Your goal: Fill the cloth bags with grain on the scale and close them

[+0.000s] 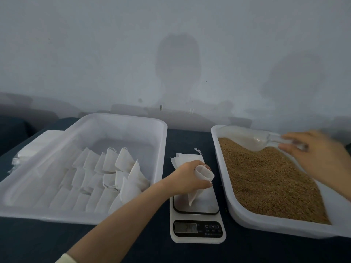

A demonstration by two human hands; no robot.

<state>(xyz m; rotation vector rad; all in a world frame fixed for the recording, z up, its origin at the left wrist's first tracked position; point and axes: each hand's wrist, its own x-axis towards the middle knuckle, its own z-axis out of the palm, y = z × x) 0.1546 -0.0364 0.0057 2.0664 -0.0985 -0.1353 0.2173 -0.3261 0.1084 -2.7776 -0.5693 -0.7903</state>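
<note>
Here our left grip (pixel 187 177) is curled round the cloth bag (pixel 206 173), mouth open over the scale (pixel 197 221), and our right grip (pixel 319 154) pinches the scoop (pixel 254 138) by the grain (pixel 266 177), so we think the narrow mouth may let grain spill.

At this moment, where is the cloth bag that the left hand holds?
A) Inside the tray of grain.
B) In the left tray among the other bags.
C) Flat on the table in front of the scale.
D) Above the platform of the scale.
D: the left hand grips the cloth bag near its open mouth, and the bag's lower end hangs down to the platform of the scale.
</note>
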